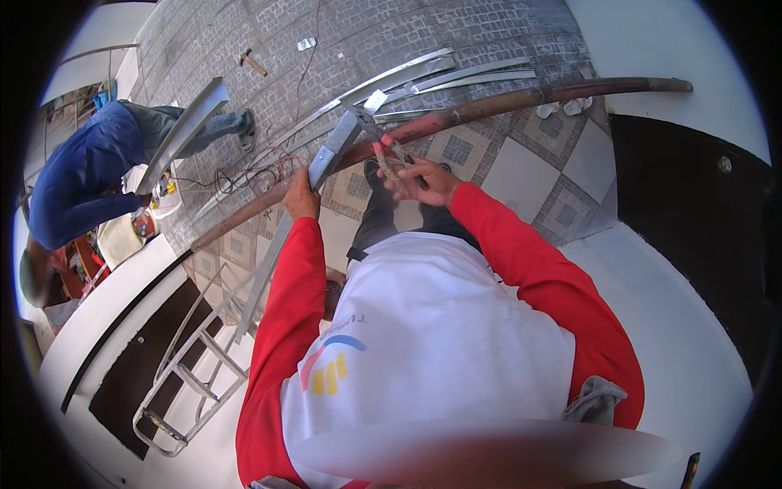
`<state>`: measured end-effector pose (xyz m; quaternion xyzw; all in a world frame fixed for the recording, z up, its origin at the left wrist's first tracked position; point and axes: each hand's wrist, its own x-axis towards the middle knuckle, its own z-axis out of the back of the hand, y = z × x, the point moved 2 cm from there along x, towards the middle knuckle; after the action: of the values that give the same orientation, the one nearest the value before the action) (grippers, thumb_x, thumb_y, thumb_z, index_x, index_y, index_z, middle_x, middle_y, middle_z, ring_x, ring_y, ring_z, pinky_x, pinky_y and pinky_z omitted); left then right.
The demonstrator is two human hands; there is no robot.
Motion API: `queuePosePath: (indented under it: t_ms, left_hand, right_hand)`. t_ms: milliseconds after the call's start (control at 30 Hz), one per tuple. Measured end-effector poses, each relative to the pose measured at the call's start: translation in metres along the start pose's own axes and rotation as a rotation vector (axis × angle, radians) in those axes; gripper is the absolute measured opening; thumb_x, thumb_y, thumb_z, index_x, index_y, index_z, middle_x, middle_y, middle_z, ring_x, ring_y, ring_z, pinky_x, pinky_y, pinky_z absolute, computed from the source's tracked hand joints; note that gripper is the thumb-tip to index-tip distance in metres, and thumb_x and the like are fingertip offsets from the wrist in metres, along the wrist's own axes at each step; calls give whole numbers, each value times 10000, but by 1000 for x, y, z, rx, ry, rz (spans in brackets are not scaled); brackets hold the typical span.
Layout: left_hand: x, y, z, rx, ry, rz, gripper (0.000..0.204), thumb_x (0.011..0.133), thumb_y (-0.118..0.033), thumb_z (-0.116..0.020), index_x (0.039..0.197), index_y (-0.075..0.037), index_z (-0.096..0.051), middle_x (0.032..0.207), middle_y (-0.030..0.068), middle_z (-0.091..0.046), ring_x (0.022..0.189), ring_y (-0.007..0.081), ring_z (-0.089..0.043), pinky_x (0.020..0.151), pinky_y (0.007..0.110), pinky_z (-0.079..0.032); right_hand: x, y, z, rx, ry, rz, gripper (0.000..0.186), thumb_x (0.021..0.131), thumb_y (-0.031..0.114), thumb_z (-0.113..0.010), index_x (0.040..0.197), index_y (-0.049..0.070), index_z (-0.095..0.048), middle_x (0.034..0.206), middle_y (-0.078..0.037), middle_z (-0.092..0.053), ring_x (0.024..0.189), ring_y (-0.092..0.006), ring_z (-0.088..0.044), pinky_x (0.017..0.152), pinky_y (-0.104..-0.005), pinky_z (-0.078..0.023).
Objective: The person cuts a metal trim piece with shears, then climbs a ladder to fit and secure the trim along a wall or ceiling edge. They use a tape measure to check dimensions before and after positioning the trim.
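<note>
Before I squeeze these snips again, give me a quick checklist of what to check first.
1. Left hand grips the metal channel strip: ok, fingers wrapped around it.
2. Right hand holds the red-handled snips: ok.
3. Snip blades seated on the strip: cannot tell, the tip is too small to make out.
4. Left-hand fingers away from the blades: ok, they sit lower down the strip.
5. Footing: cannot tell, a stepladder shows below, but the feet are hidden.
6. Co-worker in blue away from the cut: ok, bent over a separate metal piece on the tiled floor.
</note>
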<state>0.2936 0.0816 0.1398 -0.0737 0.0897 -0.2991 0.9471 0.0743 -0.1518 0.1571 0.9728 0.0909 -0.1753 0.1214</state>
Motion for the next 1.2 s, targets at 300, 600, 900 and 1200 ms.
queuePosePath:
  t_ms: [300, 600, 900, 1200]
  left_hand:
    - [1, -3, 1, -8, -10, -6, 507, 763, 21, -660, 1218, -188, -581, 1111, 141, -695, 976, 396, -675, 803, 486, -542]
    - [-2, -2, -3, -14, -38, -10, 511, 766, 17, -658, 1218, -208, -580, 1100, 131, -692, 968, 395, -675, 789, 492, -540]
    - [-4, -4, -2, 4, -38, -2, 504, 776, 17, -652, 1216, -220, -583, 1084, 112, -690, 952, 387, -677, 768, 491, -542]
    - [-4, -3, -3, -17, -45, -9, 503, 791, 14, -649, 1229, -227, -590, 1094, 109, -697, 956, 379, -681, 776, 483, -546]
  right_hand:
    - [8, 3, 8, -151, -127, -264, 395, 1027, 302, -593, 1319, 38, -563, 814, 16, -506, 613, -59, -448, 534, -214, -391]
    - [-19, 35, -13, -317, -23, -305, 602, 1005, 354, -610, 1483, 32, -436, 1418, -154, -568, 1259, -297, -600, 992, -494, -529]
    - [-11, 13, -11, -207, -91, -241, 449, 1002, 285, -638, 1367, 41, -547, 810, 7, -525, 604, -80, -433, 538, -251, -330]
    - [-28, 40, 0, -247, 120, -244, 543, 1037, 365, -554, 1449, 25, -455, 1172, -135, -672, 984, -209, -671, 823, -356, -578]
